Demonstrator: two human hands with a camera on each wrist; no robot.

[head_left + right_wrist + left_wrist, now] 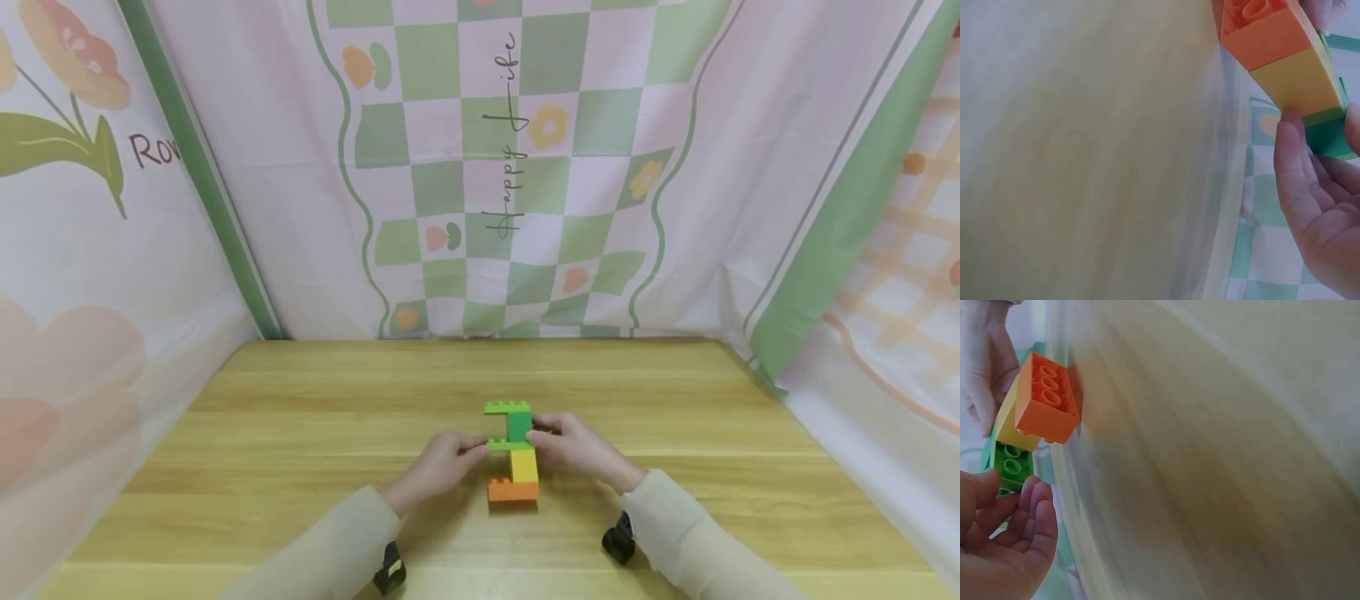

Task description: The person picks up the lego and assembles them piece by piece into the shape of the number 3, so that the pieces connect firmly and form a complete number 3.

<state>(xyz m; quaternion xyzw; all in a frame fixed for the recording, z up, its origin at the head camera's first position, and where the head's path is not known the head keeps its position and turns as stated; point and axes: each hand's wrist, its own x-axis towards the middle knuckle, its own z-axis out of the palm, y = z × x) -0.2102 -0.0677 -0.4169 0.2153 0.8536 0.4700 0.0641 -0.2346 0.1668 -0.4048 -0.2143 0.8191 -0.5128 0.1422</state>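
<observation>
Both hands hold a stack of toy building bricks off the tabletop. An orange brick [513,490] is lowest, with its hollow underside showing in the left wrist view. Above it come a yellow brick [523,466], a light green thin brick [498,445], a dark green brick [519,427] and another light green thin brick [507,407] on top. My left hand [442,465] pinches the jutting left end of the middle light green brick. On the other side, my right hand [577,450] grips the stack around the dark green brick, fingers behind and thumb in front.
A wooden table [315,392] lies under the hands. Behind it hangs a checked curtain [487,167], with printed cloth also at the left and right sides. Black wrist cameras [618,542] sit below both sleeves.
</observation>
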